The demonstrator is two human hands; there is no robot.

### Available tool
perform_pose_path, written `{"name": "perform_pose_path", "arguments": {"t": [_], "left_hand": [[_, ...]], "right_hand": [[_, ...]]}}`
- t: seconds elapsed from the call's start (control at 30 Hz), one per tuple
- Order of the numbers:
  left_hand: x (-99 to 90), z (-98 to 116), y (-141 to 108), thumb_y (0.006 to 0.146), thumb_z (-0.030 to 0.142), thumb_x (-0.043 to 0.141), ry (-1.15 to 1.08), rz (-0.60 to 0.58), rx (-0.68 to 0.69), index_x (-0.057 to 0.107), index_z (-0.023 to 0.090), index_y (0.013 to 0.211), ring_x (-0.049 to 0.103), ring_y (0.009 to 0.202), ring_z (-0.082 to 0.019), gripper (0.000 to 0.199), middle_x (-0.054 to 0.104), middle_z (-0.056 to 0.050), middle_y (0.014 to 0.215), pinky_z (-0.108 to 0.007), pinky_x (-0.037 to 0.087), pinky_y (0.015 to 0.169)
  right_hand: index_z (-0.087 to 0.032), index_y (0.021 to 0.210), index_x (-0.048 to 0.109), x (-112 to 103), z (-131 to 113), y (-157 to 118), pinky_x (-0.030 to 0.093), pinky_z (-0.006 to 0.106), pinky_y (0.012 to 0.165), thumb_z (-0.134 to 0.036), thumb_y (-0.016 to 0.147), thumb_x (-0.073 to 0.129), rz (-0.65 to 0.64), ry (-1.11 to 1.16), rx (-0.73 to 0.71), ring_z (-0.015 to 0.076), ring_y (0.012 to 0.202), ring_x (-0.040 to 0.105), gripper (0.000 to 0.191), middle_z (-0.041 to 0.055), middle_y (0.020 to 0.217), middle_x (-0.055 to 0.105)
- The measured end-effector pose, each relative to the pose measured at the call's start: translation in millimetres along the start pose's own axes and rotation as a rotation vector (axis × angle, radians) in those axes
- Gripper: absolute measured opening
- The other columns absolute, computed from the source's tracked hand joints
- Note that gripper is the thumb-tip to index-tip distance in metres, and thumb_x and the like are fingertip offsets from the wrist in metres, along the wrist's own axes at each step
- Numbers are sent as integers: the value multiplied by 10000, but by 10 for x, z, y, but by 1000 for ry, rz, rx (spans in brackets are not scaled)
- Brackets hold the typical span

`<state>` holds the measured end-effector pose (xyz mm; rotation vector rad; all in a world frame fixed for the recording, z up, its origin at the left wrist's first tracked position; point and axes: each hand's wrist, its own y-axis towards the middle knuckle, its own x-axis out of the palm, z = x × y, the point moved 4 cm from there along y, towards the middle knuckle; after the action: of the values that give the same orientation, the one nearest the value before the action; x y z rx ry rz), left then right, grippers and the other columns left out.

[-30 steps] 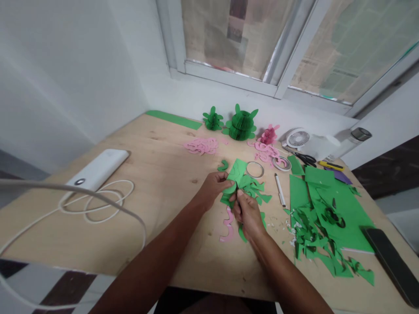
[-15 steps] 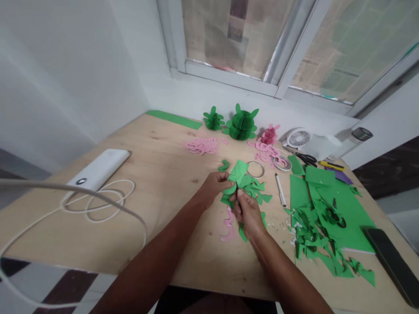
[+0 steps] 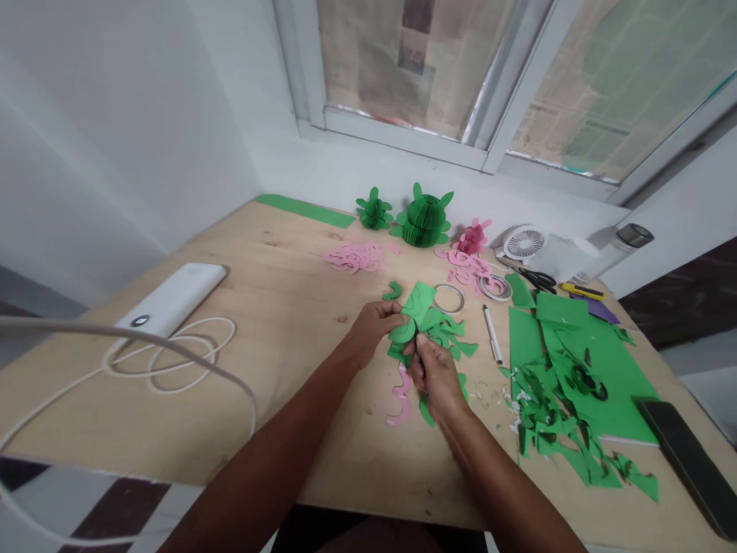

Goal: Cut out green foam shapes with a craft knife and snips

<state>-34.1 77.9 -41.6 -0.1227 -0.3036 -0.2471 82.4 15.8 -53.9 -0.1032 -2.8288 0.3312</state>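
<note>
Between my hands is a green paper piece (image 3: 419, 299) with curved lines drawn on it. My left hand (image 3: 375, 329) pinches its left edge. Closed around dark-handled scissors (image 3: 418, 347), my right hand (image 3: 438, 375) is just right of and below the paper; the blades meet the paper and are mostly hidden. Green cut scraps (image 3: 452, 332) lie beside and under the hands. A small green curved piece (image 3: 392, 290) rests above my left hand, and a wavy pink strip (image 3: 398, 407) lies below it.
Pink cutouts (image 3: 355, 256), green honeycomb figures (image 3: 424, 221) and a pink one (image 3: 473, 236) stand or lie behind. To the right are a pen (image 3: 493, 335), green sheets (image 3: 619, 384), scraps and a phone (image 3: 688, 461). A white power bank (image 3: 173, 298) with cable sits left.
Both hands keep nearly the same place and grip. The green paper between them has shifted very slightly at the blades.
</note>
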Motion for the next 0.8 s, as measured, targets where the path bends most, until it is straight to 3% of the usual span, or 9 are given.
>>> {"name": "perform_pose_path", "arguments": {"t": [0.8], "left_hand": [[-36, 49, -17, 617, 341, 718, 35, -43, -21, 579, 156, 605, 459, 520, -96, 232, 537, 30, 556, -233, 349, 517]], "right_hand": [[-160, 642, 584, -37, 2, 29, 98, 216, 349, -664, 697, 658, -44, -85, 4, 41, 327, 202, 512, -105, 365, 341]]}}
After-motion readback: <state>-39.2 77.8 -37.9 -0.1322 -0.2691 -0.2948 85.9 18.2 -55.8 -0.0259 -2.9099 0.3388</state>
